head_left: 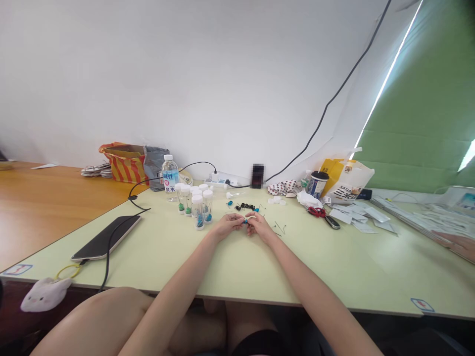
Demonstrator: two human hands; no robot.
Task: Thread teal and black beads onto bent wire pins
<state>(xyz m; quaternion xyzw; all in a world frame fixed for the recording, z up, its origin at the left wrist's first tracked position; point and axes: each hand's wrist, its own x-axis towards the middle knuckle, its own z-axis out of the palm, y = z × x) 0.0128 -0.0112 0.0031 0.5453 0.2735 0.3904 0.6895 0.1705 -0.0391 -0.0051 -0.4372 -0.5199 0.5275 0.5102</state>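
Head view: 2 hands are brought together over a pale green desk (pixel 237 267), close above its surface. A small blue part (pixel 245 222) is pinched between the fingers of the left hand (pixel 227 226) and the right hand (pixel 260 227), and is held just clear of the desk. Its exact form is too small to be told; a thin wire lead may be attached. Fine 2-handed manipulation of this part is judged to be in hand. Because both hands are occupied, a hand would have to be freed before any other item could be taken up.

Nearest, beyond the fingers, a row of small black parts (pixel 245 206) is laid out with a few blue pieces. To the left stand capped clear vials (pixel 198 212) holding green and blue parts. To the right lies a bent thin wire (pixel 280 228), near a cluster of white caps (pixel 276 200). Red-handled scissors (pixel 315 212) rest further right, beside scattered paper sachets (pixel 356 215).
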